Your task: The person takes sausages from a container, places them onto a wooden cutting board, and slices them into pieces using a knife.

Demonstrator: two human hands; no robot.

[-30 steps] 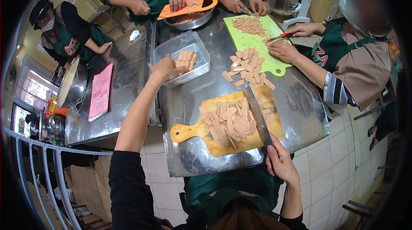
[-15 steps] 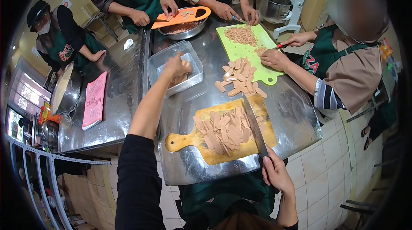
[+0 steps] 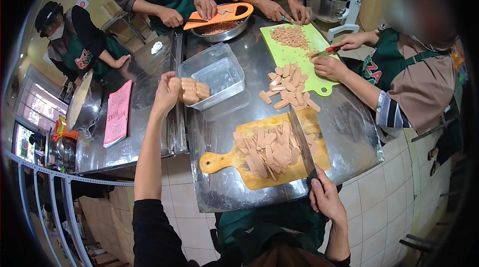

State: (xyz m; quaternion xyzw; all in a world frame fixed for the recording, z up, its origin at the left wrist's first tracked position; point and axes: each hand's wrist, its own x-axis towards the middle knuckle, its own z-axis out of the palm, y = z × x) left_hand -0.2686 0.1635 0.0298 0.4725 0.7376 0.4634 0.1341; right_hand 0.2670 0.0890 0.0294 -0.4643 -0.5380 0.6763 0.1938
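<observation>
My left hand [image 3: 167, 92] is closed round a bundle of sausages [image 3: 193, 90], lifted beside the near left wall of a clear plastic container [image 3: 236, 67]. In my right hand [image 3: 327, 196] is the handle of a large knife [image 3: 303, 140]. Its blade lies slanted over the right part of a wooden cutting board [image 3: 214, 163], tip pointing away from me. Pale sausage slices [image 3: 272, 150] are heaped on that board, left of the blade, with a few to its right. Beyond the board lies another pile of sausage pieces [image 3: 289, 86], partly against a green cutting board [image 3: 315, 81].
Across the table, a co-worker cuts on an orange board [image 3: 244, 10] over a metal bowl [image 3: 227, 32]. Other people's hands work around chopped sausage [image 3: 289, 36] on the green board, one with a red-handled knife [image 3: 327, 51]. A pink notebook [image 3: 118, 113] lies on the left table.
My left hand has come out of the plastic container and moved left, bringing the sausages with it. My right hand keeps the knife over the wooden board. The view has shifted slightly.
</observation>
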